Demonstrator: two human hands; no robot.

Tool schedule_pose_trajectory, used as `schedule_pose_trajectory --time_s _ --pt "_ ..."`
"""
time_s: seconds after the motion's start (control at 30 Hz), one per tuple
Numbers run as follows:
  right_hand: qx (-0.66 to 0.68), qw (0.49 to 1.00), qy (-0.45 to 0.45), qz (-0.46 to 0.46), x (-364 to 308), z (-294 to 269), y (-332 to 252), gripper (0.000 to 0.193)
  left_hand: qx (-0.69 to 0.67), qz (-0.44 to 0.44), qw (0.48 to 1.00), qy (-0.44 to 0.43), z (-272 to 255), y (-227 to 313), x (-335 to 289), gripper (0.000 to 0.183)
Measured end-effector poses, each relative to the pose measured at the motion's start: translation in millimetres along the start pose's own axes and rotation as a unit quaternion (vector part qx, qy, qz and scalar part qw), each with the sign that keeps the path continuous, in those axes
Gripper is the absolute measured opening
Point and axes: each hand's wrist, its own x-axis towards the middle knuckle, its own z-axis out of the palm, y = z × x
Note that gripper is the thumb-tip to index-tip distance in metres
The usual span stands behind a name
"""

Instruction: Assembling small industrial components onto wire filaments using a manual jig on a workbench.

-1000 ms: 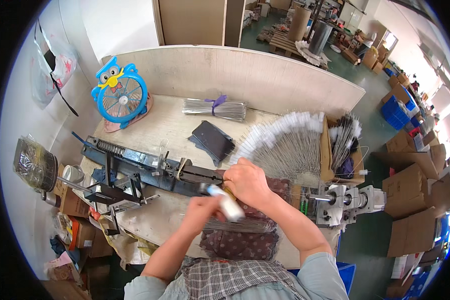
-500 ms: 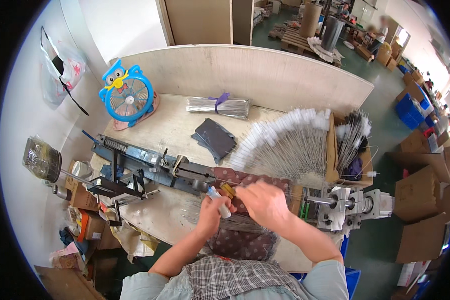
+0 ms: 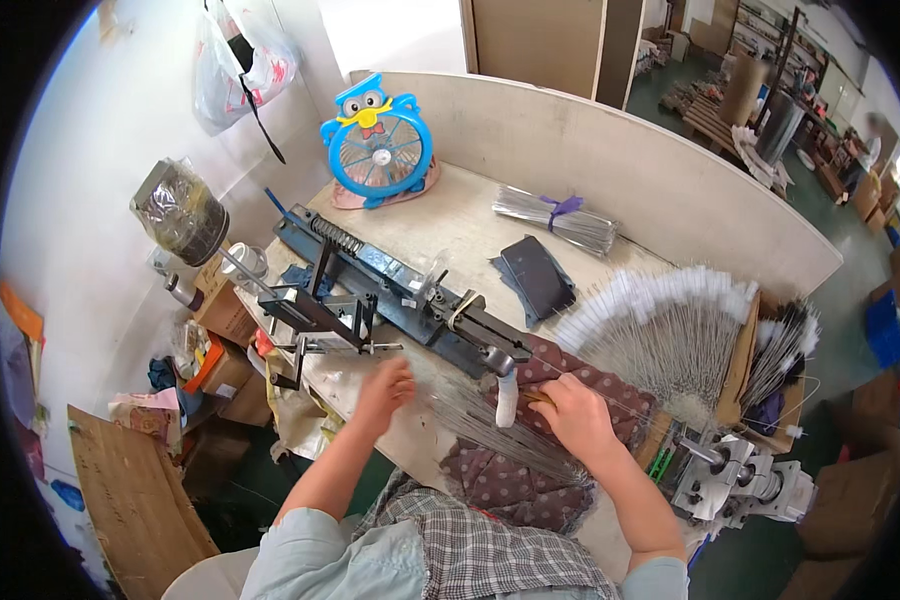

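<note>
My left hand (image 3: 382,394) is blurred, above the bench's near edge beside a black metal frame (image 3: 315,320); whether its fingers hold anything does not show. My right hand (image 3: 578,412) is closed on a small yellow piece (image 3: 540,398), mostly hidden by the fingers, over the brown dotted cloth (image 3: 600,383). Left of it, a white wrapped handle (image 3: 507,402) points down from the end of a long blue-grey metal fixture (image 3: 390,285). Thin metal wires (image 3: 500,432) lie in a loose bunch between my hands.
White-tipped wire brushes (image 3: 650,320) fan out at the right, beside a cardboard box (image 3: 738,365) of more brushes. A motorised spindle (image 3: 735,475) stands at the bench's right end. Behind are dark cloth pieces (image 3: 535,280), a tied wire bundle (image 3: 555,218) and a blue fan (image 3: 380,150).
My left hand has let go of the white handle and moved left toward the black frame. My right hand remains by the yellow piece. The view has swung left.
</note>
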Motion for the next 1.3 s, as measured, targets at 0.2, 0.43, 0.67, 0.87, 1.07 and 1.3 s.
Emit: schedule_pose_trajectory --time_s 0.2,0.43,0.67,0.87,1.07,1.3 --pt "-0.047 0.999 0.001 -0.018 2 2 -4 0.019 -0.15 -0.052 0.987 -0.026 -43 22 14 0.023" --pt "-0.042 0.997 -0.052 0.05 -5 -39 -35 0.025 -0.187 -0.048 0.981 0.006 -31 10 16 0.017" --pt "-0.045 0.995 0.087 0.03 9 -73 -21 0.017 -0.033 -0.019 0.97 -0.242 118 -12 -67 0.017" --pt "0.086 0.987 0.093 0.102 -17 -79 -4 0.015 0.0 0.044 0.949 -0.311 182 -26 -66 0.019" --pt "0.117 0.99 0.066 0.048 -31 -81 7 0.017 0.031 0.106 0.939 -0.326 190 -38 -62 0.017" --pt "-0.043 0.989 0.137 -0.029 -4 -77 -7 0.015 -0.04 0.074 0.98 -0.182 178 -18 -72 0.014"
